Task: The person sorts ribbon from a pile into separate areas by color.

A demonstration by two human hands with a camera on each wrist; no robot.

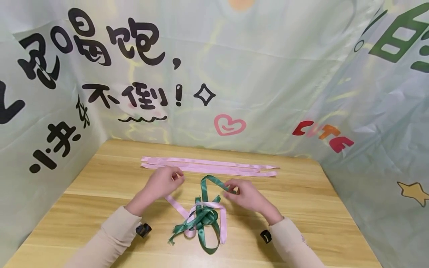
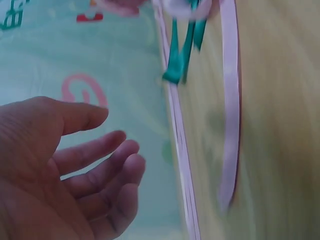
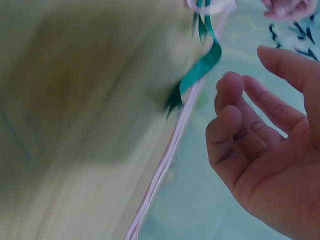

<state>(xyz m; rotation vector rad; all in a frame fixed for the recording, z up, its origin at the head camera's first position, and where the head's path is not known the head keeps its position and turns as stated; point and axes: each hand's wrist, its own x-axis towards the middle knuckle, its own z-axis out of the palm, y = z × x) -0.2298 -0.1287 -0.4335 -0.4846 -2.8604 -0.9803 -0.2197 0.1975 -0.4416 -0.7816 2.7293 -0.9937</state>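
Observation:
A green ribbon (image 1: pixel 207 217) and a pink ribbon (image 1: pixel 223 227) lie tangled together near the front middle of the table, looped over each other. My left hand (image 1: pixel 164 182) hovers up and to the left of the tangle, above a loose pink end; in the left wrist view its fingers (image 2: pixel 100 172) are relaxed and hold nothing. To the right of the tangle is my right hand (image 1: pixel 244 193), beside the green ribbon's upper end. The right wrist view shows its fingers (image 3: pixel 225 132) loosely bent, apart from the frayed green end (image 3: pixel 200 67).
Several pink ribbons (image 1: pixel 201 162) lie stretched out side by side across the back of the wooden table (image 1: pixel 285 230). Printed fabric (image 1: pixel 268 85) hangs behind the table and along both sides.

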